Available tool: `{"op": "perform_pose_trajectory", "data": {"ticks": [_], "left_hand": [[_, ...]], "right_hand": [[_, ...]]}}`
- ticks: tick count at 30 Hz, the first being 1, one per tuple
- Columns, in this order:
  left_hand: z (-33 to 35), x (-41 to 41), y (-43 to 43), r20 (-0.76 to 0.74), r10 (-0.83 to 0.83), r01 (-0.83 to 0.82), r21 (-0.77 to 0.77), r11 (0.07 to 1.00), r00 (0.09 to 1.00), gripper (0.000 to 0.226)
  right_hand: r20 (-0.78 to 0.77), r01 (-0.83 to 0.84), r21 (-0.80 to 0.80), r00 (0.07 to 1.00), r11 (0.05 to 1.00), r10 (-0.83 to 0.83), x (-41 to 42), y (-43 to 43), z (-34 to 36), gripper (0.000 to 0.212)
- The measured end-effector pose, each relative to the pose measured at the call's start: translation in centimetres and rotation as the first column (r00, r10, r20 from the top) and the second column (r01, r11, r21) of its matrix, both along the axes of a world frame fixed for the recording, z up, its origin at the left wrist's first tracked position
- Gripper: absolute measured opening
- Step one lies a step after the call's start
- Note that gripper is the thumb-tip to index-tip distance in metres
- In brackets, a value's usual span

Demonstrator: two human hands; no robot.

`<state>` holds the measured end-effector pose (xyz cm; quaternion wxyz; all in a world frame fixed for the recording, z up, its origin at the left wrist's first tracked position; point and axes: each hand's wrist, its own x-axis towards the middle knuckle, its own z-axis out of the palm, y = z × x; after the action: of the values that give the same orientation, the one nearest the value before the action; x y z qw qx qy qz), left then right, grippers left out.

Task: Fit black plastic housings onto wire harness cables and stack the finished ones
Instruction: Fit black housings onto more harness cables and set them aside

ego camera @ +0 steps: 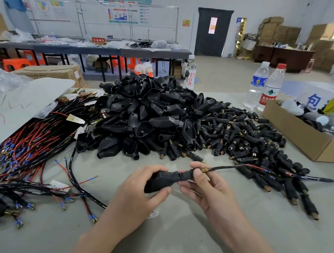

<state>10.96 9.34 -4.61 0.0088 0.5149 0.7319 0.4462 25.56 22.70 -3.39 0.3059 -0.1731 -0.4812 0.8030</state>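
Head view, entries run left to right.

- Loose bundle of black and red wire harness cables with blue crimp terminals (20, 154) lies spread over the left of the grey table (272, 244).
- Behind centre is a heap of black tapered plastic housings (143, 114).
- In front of the heap, above the table, our left hand (136, 196) is clamped on one black plastic housing (160, 180). Fingers curl over its wide end, with the thumb beneath.
- Our right hand (203, 187) pinches the black round sleeve (186, 174) at the housing's narrow end between thumb and fingertips.
- A brass spring collar (204, 170) sits just beyond the thumb. From it a thin black cable (227, 167) trails right over a scatter of small black cylindrical connectors (251, 137).
- Key relation: housing, sleeve and cable share one long axis, running left to right and rising slightly. The housing lies left of the right-hand fingers.
- Judgement: seating calls for a push along that axis. The right hand drives and the left braces.
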Motion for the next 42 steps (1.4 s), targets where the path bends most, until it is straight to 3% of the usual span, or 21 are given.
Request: {"op": "perform_pose_trajectory", "data": {"ticks": [5, 17, 23, 31, 42], "left_hand": [[0.27, -0.15, -0.22, -0.023, -0.031, 0.031, -0.002, 1.000, 0.999, 0.038], [0.41, 0.13, -0.02, -0.206, 0.034, -0.018, 0.080, 0.997, 0.978, 0.039], [0.50, 0.16, -0.12, -0.147, -0.024, 0.029, 0.033, 0.999, 0.989, 0.035], [0.71, 0.33, -0.12, -0.165, 0.013, -0.001, 0.076, 0.997, 0.986, 0.032], [0.64, 0.26, -0.03, -0.250, 0.052, -0.028, 0.100, 0.995, 0.967, 0.030]], "right_hand": [[0.029, 0.018, 0.105, 0.999, 0.994, -0.021, 0.04, -0.18, 0.43, 0.029], [0.059, 0.047, 0.155, 0.997, 0.987, -0.057, -0.05, -0.20, 0.56, 0.029], [0.084, 0.021, 0.198, 0.996, 0.980, -0.038, 0.07, -0.29, 0.62, 0.024], [0.072, -0.021, 0.171, 0.997, 0.985, 0.009, 0.01, -0.43, 0.73, 0.040], [0.111, 0.242, 0.120, 0.960, 0.963, -0.256, -0.17, 0.50, 0.15, 0.041]]}}
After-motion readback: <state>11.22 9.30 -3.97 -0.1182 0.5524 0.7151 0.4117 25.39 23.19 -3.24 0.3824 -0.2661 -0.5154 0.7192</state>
